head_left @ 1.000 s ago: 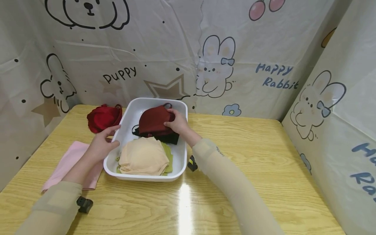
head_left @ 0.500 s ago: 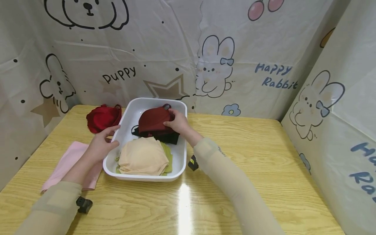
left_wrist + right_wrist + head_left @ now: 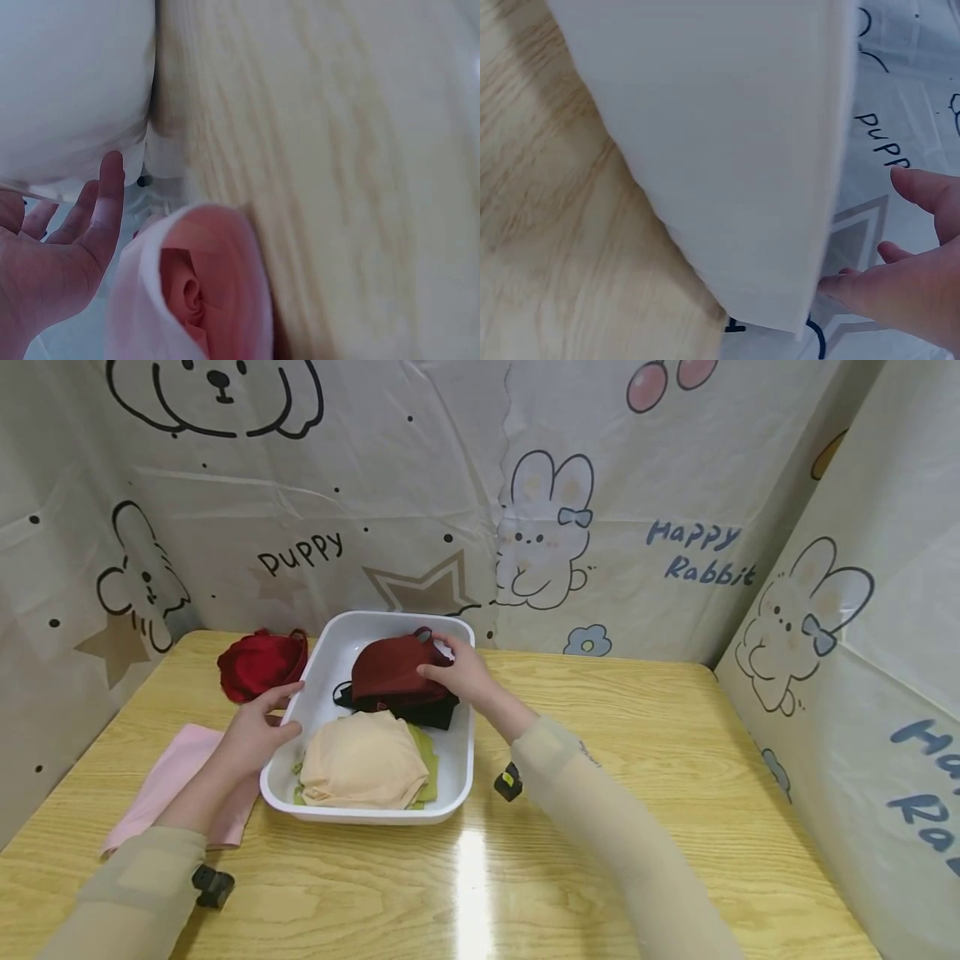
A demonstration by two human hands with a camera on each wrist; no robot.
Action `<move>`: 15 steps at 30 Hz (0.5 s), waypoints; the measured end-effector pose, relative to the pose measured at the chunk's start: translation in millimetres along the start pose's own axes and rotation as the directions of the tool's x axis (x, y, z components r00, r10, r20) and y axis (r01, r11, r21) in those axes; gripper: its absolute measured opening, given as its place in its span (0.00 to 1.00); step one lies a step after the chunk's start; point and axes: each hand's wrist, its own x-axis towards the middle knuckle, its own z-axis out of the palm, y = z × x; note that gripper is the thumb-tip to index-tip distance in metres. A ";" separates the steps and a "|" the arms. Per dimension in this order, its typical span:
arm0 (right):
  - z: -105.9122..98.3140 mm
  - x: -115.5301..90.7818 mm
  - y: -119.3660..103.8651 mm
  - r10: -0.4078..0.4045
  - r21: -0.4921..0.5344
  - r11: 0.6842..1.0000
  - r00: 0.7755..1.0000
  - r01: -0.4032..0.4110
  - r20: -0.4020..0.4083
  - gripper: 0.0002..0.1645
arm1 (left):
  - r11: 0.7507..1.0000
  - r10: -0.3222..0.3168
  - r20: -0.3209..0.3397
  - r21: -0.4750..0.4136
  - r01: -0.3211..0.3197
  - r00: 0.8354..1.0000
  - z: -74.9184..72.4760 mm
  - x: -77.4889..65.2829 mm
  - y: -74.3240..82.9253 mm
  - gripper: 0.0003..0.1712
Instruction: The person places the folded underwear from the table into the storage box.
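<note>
A white plastic tub [image 3: 459,777] stands on the wooden table. In it, a folded dark red bra [image 3: 390,668] lies on a black garment [image 3: 435,714] near the far end. A beige folded garment [image 3: 363,760] rests on olive green cloth [image 3: 427,760] at the near end. My right hand [image 3: 468,677] is at the bra's right side, thumb and fingers apart; the right wrist view shows this hand [image 3: 907,277] spread above the rim. My left hand [image 3: 258,735] touches the tub's left rim, and the left wrist view shows its fingers [image 3: 109,206] extended against the outer wall.
A bright red bra [image 3: 262,667] lies on the table left of the tub. Pink folded cloth [image 3: 168,785] sits partly under my left forearm. A printed curtain [image 3: 420,485] borders the table at the back and sides.
My right hand has let go of the dark red bra, its fingers parting and shifting slightly right. The bra stays in the tub. My left hand keeps its place at the rim.
</note>
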 end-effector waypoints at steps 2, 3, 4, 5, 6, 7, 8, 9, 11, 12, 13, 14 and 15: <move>-4.1 -4.0 -2.2 -0.005 0.022 1.000 1.000 0.005 -0.002 0.39 | 1.000 0.003 -0.001 0.003 -0.003 1.000 0.2 -0.2 -0.3 0.36; -6.0 -5.9 -3.0 -0.006 0.031 1.000 1.000 0.006 -0.001 0.39 | 1.000 0.004 -0.001 0.004 -0.004 1.000 0.2 -0.4 -0.2 0.36; -7.9 -7.7 -4.0 -0.011 0.039 0.999 1.000 0.011 -0.002 0.39 | 1.000 0.006 -0.002 0.005 -0.006 1.000 0.3 -0.6 -0.2 0.36; -9.7 -9.4 -4.7 -0.016 0.048 0.999 1.000 0.015 0.001 0.38 | 1.000 0.006 -0.002 0.006 -0.006 1.000 0.3 -0.7 -0.3 0.36; -11.6 -11.2 -5.9 -0.020 0.056 0.998 1.000 0.020 0.004 0.38 | 1.000 0.008 -0.003 0.006 -0.008 1.000 0.2 -0.9 -0.4 0.36; -13.4 -13.0 -6.9 -0.027 0.060 0.998 1.000 0.027 0.004 0.38 | 1.000 0.010 -0.003 0.005 -0.010 1.000 0.2 -1.0 -0.5 0.36; -15.2 -14.7 -7.7 -0.032 0.068 0.997 0.999 0.032 0.006 0.38 | 1.000 0.011 -0.004 0.005 -0.011 1.000 0.1 -0.9 -0.5 0.36; -17.2 -16.7 -8.7 -0.034 0.078 0.996 0.999 0.034 0.009 0.38 | 1.000 0.012 -0.004 0.006 -0.012 1.000 0.1 -0.8 -0.4 0.36; -20.9 -21.3 -10.9 -0.040 0.096 0.995 0.999 0.039 0.014 0.37 | 1.000 0.014 -0.007 0.007 -0.014 1.000 0.1 -0.5 -0.4 0.36; -22.5 -23.8 -12.0 -0.046 0.100 0.994 0.999 0.044 0.013 0.37 | 1.000 0.017 -0.008 0.008 -0.017 1.000 0.2 -0.4 -0.3 0.36; -23.9 -26.2 -12.5 -0.051 0.105 0.993 0.999 0.049 0.011 0.37 | 1.000 0.018 -0.008 0.010 -0.018 1.000 0.3 -0.3 -0.1 0.36; -25.2 -28.8 -13.3 -0.054 0.114 0.992 0.998 0.052 0.010 0.37 | 1.000 0.019 -0.008 0.010 -0.019 1.000 0.3 -0.2 0.1 0.36; -26.1 -31.4 -13.8 -0.060 0.121 0.991 0.998 0.058 0.008 0.37 | 1.000 0.019 -0.008 0.010 -0.019 1.000 0.3 -0.1 0.2 0.36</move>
